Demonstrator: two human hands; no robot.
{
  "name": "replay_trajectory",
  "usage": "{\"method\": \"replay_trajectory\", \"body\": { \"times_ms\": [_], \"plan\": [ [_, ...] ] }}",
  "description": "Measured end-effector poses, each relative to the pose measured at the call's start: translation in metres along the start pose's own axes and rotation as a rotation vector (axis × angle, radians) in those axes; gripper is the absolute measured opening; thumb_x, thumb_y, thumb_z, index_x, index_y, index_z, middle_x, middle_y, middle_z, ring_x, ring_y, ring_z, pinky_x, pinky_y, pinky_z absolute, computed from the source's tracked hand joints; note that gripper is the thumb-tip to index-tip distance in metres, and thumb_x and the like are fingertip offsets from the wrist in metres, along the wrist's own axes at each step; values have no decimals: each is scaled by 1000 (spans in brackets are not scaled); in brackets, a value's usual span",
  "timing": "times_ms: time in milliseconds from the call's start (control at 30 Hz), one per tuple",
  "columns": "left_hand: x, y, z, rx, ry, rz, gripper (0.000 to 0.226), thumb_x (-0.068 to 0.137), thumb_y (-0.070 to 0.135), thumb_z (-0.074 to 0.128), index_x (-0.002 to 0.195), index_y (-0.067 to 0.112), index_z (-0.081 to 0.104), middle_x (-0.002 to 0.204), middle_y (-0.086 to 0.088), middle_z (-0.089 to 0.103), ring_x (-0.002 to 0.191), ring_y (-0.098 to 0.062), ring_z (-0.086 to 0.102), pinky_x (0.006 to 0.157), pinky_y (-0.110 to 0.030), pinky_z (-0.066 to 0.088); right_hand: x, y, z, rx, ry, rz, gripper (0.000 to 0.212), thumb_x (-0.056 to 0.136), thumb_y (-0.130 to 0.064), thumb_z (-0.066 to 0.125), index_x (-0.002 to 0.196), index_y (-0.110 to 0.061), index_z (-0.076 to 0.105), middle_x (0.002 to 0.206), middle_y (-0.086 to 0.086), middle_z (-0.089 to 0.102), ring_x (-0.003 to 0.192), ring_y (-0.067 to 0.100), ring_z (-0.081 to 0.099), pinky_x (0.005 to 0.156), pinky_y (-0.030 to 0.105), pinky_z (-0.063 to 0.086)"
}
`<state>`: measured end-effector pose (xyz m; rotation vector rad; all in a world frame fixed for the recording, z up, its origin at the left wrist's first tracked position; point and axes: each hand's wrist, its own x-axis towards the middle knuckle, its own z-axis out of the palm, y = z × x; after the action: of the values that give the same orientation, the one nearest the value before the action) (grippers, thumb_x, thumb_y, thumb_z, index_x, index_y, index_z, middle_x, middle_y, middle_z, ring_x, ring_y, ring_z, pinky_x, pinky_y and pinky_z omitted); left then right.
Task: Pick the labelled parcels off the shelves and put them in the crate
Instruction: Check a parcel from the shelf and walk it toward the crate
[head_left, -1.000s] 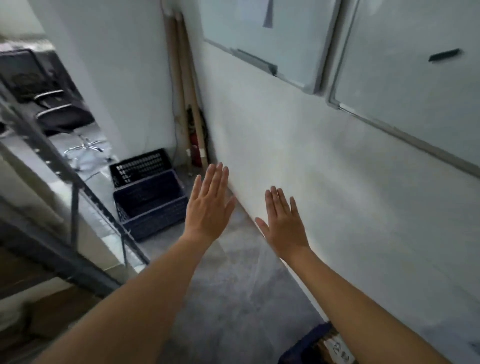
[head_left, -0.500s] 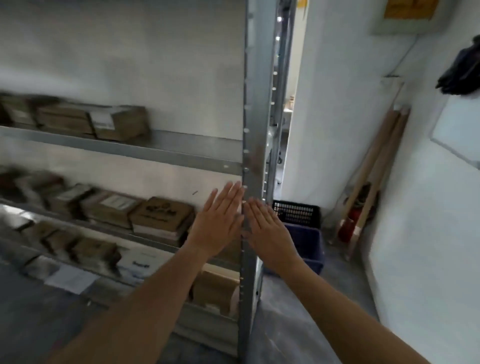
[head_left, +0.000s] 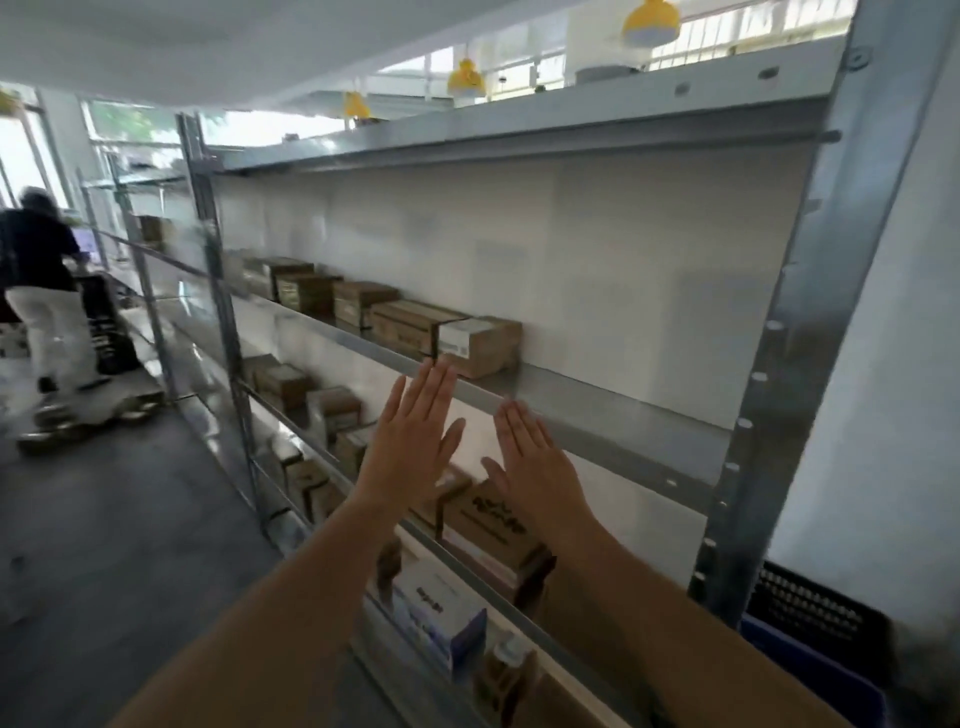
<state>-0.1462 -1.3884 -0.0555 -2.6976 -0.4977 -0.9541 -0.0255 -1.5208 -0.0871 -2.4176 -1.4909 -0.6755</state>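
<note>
Hands flat and empty, left hand (head_left: 415, 441) and right hand (head_left: 535, 457) spread before the shelf (head_left: 597, 410) edge. Careless reaching could knock the end parcel (head_left: 480, 345) off that edge.

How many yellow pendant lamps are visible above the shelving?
3. One yellow lamp hangs at the top right, a second near the top centre, a third further left. The top shelf may hide more behind it.

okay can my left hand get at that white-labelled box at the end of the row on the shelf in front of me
Probably yes. The left hand is open and empty, raised just below the labelled box, which sits at the shelf front edge with nothing between them.
</note>
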Motion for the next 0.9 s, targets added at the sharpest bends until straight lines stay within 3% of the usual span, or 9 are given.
{"method": "replay_trajectory", "body": {
  "times_ms": [167, 367, 467, 667, 900],
  "plan": [
    [13, -80, 5, 128, 3, -53, 60, 101, 42, 14, 151, 9, 9, 159, -9, 13, 148, -21, 3, 121, -41, 6, 74, -46, 25, 49, 25, -56, 69, 102, -46, 24, 153, -7, 0, 162, 12, -3, 150, 22, -4, 123, 39, 5],
    [41, -175, 13, 181, 15, -144, 62, 100, 44, 11, 152, 11, 1, 161, -6, 2, 148, -19, -5, 122, -38, -1, 176, -98, 47, 81, 108, -102, 69, 102, -44, 28, 153, -7, 0, 162, 11, 0, 150, 22, -3, 121, 35, -3],
    [51, -218, 22, 164, 27, -186, 64, 99, 47, 13, 152, 13, -2, 161, -4, -4, 148, -17, -10, 121, -37, -6, 223, -120, 60, 123, 128, -95, 69, 102, -46, 27, 154, -11, 0, 163, 9, -1, 150, 21, -3, 122, 37, 0],
    [79, -284, 55, 140, 6, -260, 68, 100, 50, 18, 152, 13, -4, 161, -3, -7, 147, -16, -14, 122, -40, 0, 297, -147, 100, 129, 141, -142, 70, 101, -49, 27, 154, -11, 0, 163, 8, -1, 149, 20, -4, 115, 34, -9],
    [125, -363, 100, 228, 7, -310, 66, 100, 49, 18, 150, 14, -8, 160, -3, -8, 147, -17, -13, 122, -38, -4, 409, -167, 144, 207, 125, -206, 70, 100, -51, 22, 154, -13, -1, 163, 5, -3, 150, 18, -5, 118, 34, -7]
  ]
}}
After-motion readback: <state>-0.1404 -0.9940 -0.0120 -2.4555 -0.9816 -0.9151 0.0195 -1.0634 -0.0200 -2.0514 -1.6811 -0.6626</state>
